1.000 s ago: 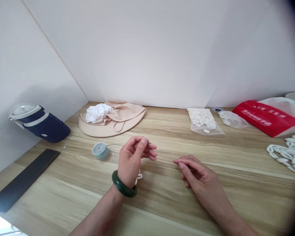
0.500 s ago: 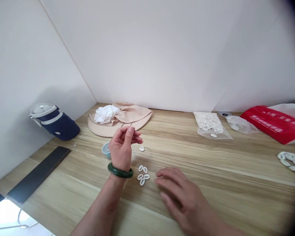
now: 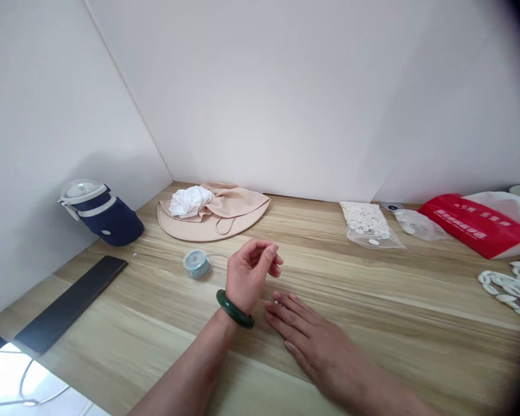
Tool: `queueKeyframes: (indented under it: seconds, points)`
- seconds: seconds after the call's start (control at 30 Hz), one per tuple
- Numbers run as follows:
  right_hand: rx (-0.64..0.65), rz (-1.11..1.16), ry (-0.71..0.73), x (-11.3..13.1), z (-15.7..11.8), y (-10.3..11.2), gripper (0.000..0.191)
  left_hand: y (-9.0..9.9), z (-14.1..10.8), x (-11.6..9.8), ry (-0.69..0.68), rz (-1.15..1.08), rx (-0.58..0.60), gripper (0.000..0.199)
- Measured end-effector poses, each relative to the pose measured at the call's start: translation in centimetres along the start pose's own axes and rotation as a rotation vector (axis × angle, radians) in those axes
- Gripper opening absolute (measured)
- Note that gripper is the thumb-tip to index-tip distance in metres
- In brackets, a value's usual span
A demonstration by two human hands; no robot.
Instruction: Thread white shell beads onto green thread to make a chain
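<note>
Thread (image 3: pixel 218 255) ran from the spool (image 3: pixel 198 266) toward your left hand (image 3: pixel 252 271), its thumb and forefinger pinched together, though what they held was unclear; your right hand (image 3: pixel 309 338) lay flat on the table (image 3: pixel 398 323), white shell (image 3: pixel 278 301) showing between its fingers

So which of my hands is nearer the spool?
Left: your left hand is right of the spool; your right hand is farther right and closer to you.

The wood-grain table (image 3: pixel 372 300) carries a navy insulated jug (image 3: pixel 117 222), a flat black strip (image 3: pixel 73 303), a beige sun hat (image 3: pixel 240 211), a spool of pale blue-green cord (image 3: pixel 196 264), a clear bag of white shells (image 3: pixel 365 221), a translucent bag (image 3: pixel 419 225), a red-and-white bag (image 3: pixel 476 224) and piled white shells (image 3: pixel 512 290).
</note>
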State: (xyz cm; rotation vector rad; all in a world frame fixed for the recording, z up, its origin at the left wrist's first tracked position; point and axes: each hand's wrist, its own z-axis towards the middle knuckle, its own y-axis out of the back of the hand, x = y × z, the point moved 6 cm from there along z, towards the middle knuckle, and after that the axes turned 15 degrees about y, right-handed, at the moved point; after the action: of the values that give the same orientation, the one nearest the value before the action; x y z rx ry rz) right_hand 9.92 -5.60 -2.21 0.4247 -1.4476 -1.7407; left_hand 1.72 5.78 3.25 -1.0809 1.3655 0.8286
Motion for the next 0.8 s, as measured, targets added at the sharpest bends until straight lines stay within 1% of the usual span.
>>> queueKeyframes:
  seconds: [0.07,0.2,0.3,0.37,0.4,0.43,0.5,0.57,0.6,0.67,0.73,0.8]
  points:
    - [-0.010,-0.020,-0.050,-0.6,-2.2,0.9,0.046,-1.3,-0.6,0.6,0.036,0.066,0.083,0.020]
    - [-0.088,0.072,-0.167,-1.9,-5.8,2.7,0.046,-3.6,-1.9,2.0,0.099,0.187,0.222,0.021]
    - [-0.215,0.164,-0.289,-2.5,-7.3,4.0,0.038,-4.7,-2.7,3.3,0.198,0.206,0.301,0.022]
    - [-0.358,0.235,-0.361,-2.8,-7.6,5.1,0.032,-5.2,-3.2,3.7,0.234,0.233,0.326,0.022]
    - [-0.440,0.269,-0.399,-2.9,-7.6,5.7,0.029,-5.4,-3.4,3.7,0.212,0.270,0.329,0.021]
    - [-0.516,0.303,-0.446,-3.1,-7.6,6.3,0.027,-5.5,-3.6,3.4,0.155,0.325,0.328,0.020]
    - [-0.625,0.374,-0.535,-3.3,-7.4,7.0,0.022,-5.8,-4.1,2.4,-0.028,0.461,0.320,0.016]
    - [-0.697,0.512,-0.610,-3.5,-7.1,7.0,0.019,-6.0,-4.8,1.5,-0.207,0.561,0.314,0.013]
    - [-0.723,0.622,-0.646,-3.6,-6.9,6.7,0.020,-6.1,-5.0,1.3,-0.269,0.592,0.315,0.013]
    - [-0.764,0.897,-0.702,-3.4,-6.5,5.6,0.025,-6.1,-5.3,1.0,-0.346,0.635,0.317,0.013]
    - [-0.789,1.141,-0.710,-3.0,-6.1,4.5,0.031,-6.1,-5.4,0.9,-0.398,0.668,0.299,0.014]
    - [-0.774,1.287,-0.703,-2.6,-5.6,3.8,0.033,-6.0,-5.4,0.8,-0.435,0.679,0.263,0.015]
